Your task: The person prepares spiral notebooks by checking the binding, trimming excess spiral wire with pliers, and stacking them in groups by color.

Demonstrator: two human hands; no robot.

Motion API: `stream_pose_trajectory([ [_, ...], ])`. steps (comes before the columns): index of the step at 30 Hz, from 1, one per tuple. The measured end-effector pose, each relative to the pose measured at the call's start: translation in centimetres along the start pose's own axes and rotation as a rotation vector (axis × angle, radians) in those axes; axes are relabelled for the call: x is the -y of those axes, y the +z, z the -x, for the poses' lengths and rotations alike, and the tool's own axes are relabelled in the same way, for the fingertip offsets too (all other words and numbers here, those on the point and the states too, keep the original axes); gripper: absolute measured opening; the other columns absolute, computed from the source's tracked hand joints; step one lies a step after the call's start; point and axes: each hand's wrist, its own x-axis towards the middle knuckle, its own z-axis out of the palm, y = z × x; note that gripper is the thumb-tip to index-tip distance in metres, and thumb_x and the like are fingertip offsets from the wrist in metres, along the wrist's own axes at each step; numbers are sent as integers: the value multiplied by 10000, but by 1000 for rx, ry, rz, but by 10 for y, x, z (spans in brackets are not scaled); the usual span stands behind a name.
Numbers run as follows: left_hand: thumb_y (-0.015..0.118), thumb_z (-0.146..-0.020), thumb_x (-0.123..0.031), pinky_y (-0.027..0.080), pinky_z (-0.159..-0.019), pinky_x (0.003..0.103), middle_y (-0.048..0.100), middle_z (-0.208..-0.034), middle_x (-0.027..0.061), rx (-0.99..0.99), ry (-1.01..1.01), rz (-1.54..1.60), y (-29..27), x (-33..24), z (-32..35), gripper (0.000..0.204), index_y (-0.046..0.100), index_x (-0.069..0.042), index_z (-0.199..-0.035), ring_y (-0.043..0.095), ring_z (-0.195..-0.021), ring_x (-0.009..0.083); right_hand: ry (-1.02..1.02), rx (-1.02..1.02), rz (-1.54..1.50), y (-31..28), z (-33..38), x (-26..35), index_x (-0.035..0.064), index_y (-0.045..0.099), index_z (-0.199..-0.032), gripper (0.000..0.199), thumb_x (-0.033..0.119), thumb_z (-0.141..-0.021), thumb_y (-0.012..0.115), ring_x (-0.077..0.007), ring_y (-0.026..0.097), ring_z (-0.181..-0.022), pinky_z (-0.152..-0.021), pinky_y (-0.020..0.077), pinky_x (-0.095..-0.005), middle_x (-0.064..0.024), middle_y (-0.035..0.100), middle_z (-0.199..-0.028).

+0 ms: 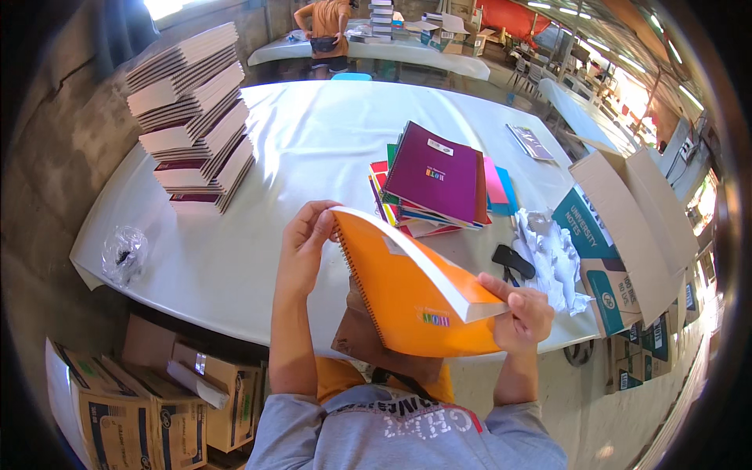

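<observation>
An orange spiral notebook [392, 290] is held up in front of me, tilted and bowed, its white page edges facing up. My left hand [309, 231] pinches its upper left corner near the wire binding. On the opposite side, my right hand [523, 313] grips the lower right corner with thumb and fingers. Beyond the notebook lies a pile of coloured notebooks with a purple notebook [435, 172] on top. A dark brown flat piece [356, 329] shows partly behind the orange notebook; what it is I cannot tell.
A tall stack of spiral notebooks [196, 125] stands at the table's left. Clear crumpled plastic [124, 256] lies near the left edge. To the right are a black object [513, 261], crumpled white paper [552, 262] and an open carton [627, 227]. Cardboard boxes [149, 407] sit lower left. A person [325, 35] stands beyond.
</observation>
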Motion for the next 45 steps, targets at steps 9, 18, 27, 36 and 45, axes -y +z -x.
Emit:
stream_pose_trajectory([
  [9,479,-931,-228,382,-660,209,520,-757,-11,-45,19,-262,-1,2,9,190,515,-42,-921,455,-693,71,-128,152,15,-9,-4,19,199,612,-1066,399,50,-699,661,-92,503,-439,-409,405,-189,-179,620,-1065],
  [18,555,-893,-202,378,-773,216,508,-852,-12,-105,-58,248,-3,0,14,154,519,-52,-906,472,-807,78,-225,191,-15,-10,-12,11,147,509,-1160,377,107,-801,615,-131,489,-393,-354,359,-204,-253,628,-958],
  [27,573,-879,-192,395,-789,219,528,-954,2,-286,43,450,-18,-13,15,154,517,-87,-978,516,-894,100,558,-364,-158,-6,-29,-63,66,449,-1253,510,3,-780,630,-201,573,-1011,-825,480,-280,-168,574,-1119],
  [36,730,-709,-130,399,-884,292,511,-1118,71,-7,-184,-383,4,47,62,526,478,-50,-1163,494,-1040,170,783,-594,-497,-6,-31,-291,31,394,-1288,529,-13,-804,602,-167,577,-941,-782,470,-245,-130,609,-1032],
  [45,737,-698,-53,466,-778,279,590,-967,42,87,-270,-224,0,110,77,479,479,-37,-1101,554,-895,134,889,109,428,32,14,-332,21,282,-1350,788,262,-730,705,-339,392,-1222,-1002,333,-395,-226,377,-1334],
])
